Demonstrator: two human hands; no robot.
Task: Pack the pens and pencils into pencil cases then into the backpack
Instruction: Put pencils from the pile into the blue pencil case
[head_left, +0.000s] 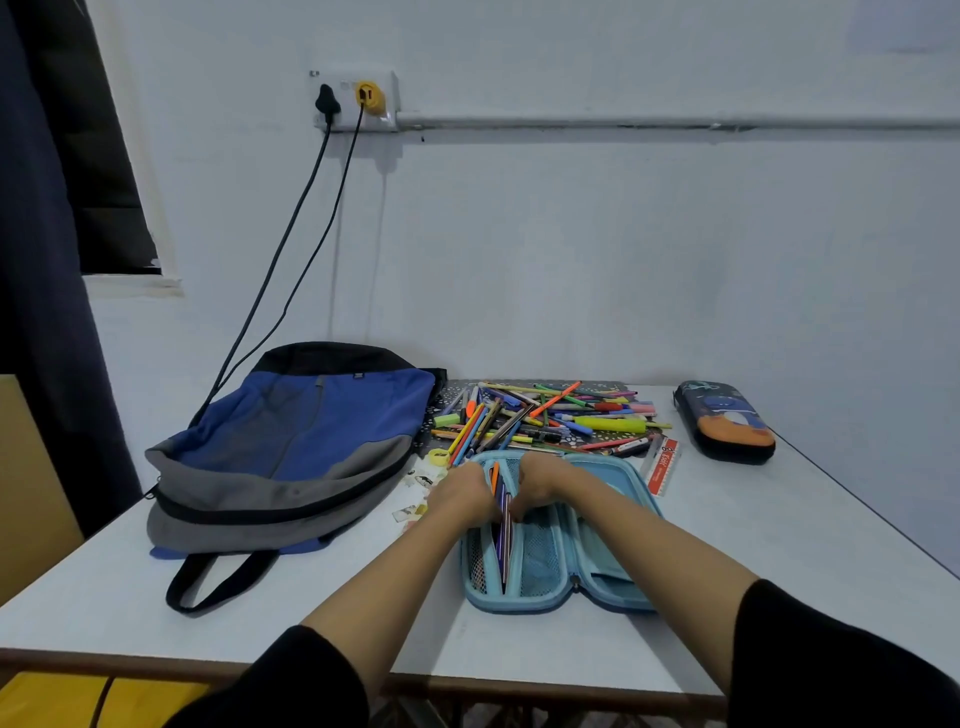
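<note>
Open pencil case (524, 605): light blue, mesh-lined; backpack (311, 431) left of it: blue body, grey base, black top and strap; pile of pens and pencils (550, 415) behind it: mixed orange, yellow, green, pink, blue; closed pencil case (727, 421) to its far right: dark, orange-and-blue print; surface (805, 545): white.

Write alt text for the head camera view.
The left hand and right hand hold a few pens in an open light-blue pencil case on a white table. Beyond lies a pile of coloured pens, with a blue-and-grey backpack left and a closed dark pencil case right.
</note>
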